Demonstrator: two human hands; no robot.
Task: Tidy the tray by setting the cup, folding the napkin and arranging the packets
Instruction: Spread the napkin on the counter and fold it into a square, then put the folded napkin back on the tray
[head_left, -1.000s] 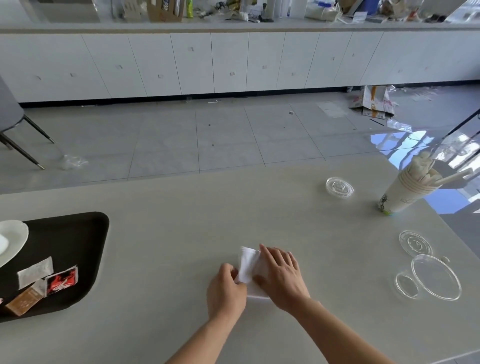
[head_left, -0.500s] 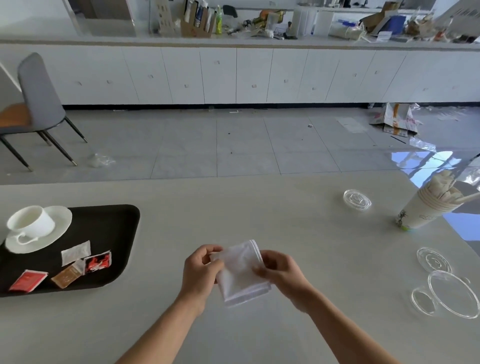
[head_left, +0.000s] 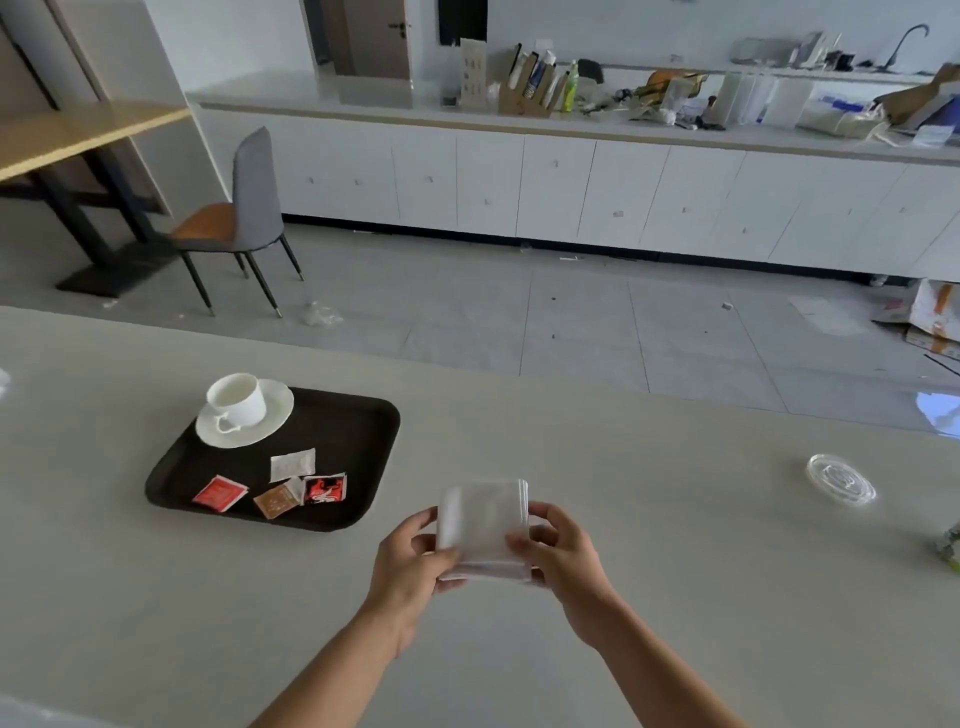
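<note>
While curled round the side edges of the folded white napkin (head_left: 483, 519), pinches it from the left with the left hand (head_left: 408, 564), thumb on top, and from the right with the right hand (head_left: 566, 558), thumb on the near right part. Shows up blurred, so cannot tell the number of folds. Hangs between both hands over the pale table (head_left: 675, 597), to the right of the black tray (head_left: 358, 431) and apart from its rim. Stands upright at the tray's far left corner: white cup (head_left: 236, 400) on a white saucer (head_left: 272, 421), handle towards the near side. Lie flat nearer on the tray: red packet (head_left: 220, 493), brown packet (head_left: 277, 501) just beside a red-and-black packet (head_left: 324, 488), white packet (head_left: 292, 464) just behind those two. Rests well off to the right on the table: clear plastic lid (head_left: 840, 479).
</note>
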